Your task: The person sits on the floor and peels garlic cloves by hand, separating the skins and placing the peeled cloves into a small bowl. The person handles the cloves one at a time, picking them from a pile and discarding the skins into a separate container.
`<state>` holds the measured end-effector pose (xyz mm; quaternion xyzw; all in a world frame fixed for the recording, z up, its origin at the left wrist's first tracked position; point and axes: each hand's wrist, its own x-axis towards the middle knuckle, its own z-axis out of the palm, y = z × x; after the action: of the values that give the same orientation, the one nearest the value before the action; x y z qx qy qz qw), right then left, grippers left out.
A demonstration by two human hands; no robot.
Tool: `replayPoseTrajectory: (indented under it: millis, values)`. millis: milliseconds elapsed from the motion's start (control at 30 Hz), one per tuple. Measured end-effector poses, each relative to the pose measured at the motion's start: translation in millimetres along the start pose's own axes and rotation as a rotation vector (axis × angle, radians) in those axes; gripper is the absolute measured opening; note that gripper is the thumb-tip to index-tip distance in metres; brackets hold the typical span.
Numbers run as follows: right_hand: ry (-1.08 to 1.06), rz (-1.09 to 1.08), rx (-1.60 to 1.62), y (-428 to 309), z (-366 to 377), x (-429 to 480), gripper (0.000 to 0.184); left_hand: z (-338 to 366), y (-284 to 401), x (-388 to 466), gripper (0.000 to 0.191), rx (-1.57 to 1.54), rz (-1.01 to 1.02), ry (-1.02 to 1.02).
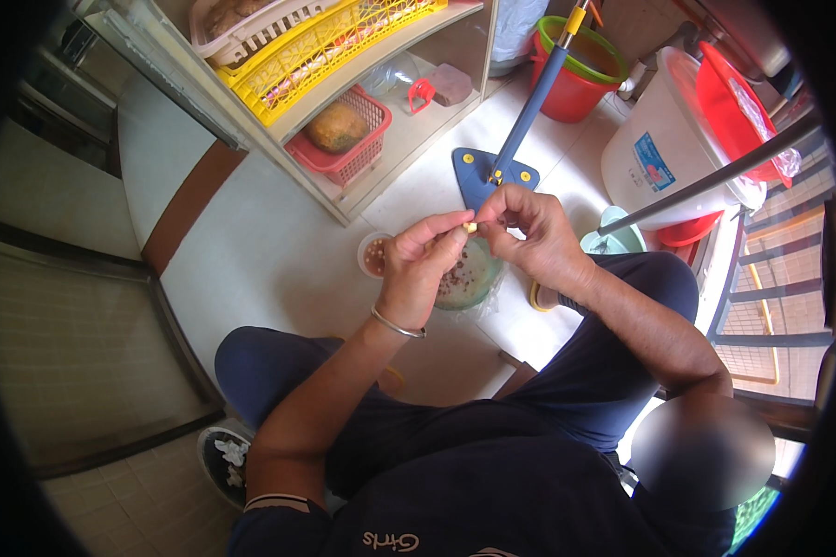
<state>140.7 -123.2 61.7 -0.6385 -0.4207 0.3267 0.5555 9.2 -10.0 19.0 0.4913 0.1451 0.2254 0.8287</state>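
Observation:
My left hand (425,268) pinches a small pale yellow piece (469,227) between thumb and fingertips; it looks like a seed or nut, too small to name surely. From the other side, the thumb and forefinger of my right hand (533,237) close on the same piece. Below both hands, a pale green basin (496,271) stands on the floor with reddish-brown bits scattered in it and clear plastic film at its edge. Just left of my left hand is a small white bowl (361,259) of reddish-brown contents dotted with pale pieces; my fingers partly cover it.
Ahead stands a blue triangular flat mop (475,174). An open shelf (418,150) holds a yellow plastic basket (251,97) and a pink basket (376,150) with a squash-like fruit. To the right are a red bucket (564,101), a large white bin (627,146) and a pale-green dustpan (623,240).

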Motion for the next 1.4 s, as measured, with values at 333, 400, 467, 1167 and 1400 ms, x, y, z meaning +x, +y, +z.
replayPoseTrajectory:
  millis: [333,400,467,1167,1400]
  values:
    - [0.02,0.007,-0.087,3.1,0.8,-0.8,0.007,-3.0,-3.8,-0.7,0.023,-0.025,-0.025,-0.055]
    - [0.023,0.014,-0.071,3.5,1.0,-0.3,0.006,-1.7,-2.8,1.1,0.023,-0.099,-0.029,-0.059]
    - [0.033,0.028,-0.067,3.6,1.7,0.4,0.004,-1.5,-1.7,3.3,0.023,-0.159,-0.028,-0.063]
    - [0.075,-0.016,-0.047,4.6,3.5,2.5,0.009,-4.1,7.7,6.5,0.025,0.096,0.079,-0.006]
    - [-0.008,0.074,0.12,-0.1,-0.3,1.8,0.014,-3.5,11.9,6.8,0.023,0.334,0.214,-0.016]
